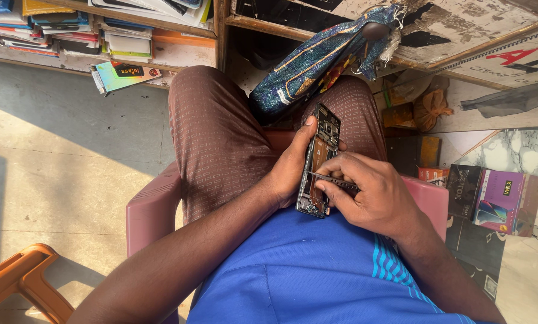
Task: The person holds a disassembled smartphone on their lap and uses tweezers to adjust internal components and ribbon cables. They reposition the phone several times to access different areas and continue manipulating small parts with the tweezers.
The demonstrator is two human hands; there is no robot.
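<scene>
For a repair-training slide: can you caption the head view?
Seated person's left hand grips an opened phone while the right hand works tweezers inside it.

Opened phone: its lower left edge is covered by the left hand, its lower right side by the right hand; internal parts are too small to identify. Tweezers: the rear end is buried in the right hand's grip; whether the tips touch anything cannot be told. Orange chair, far left of the left hand, is cut off by the frame's edges. Boxes right of the right hand partly overlap.
</scene>
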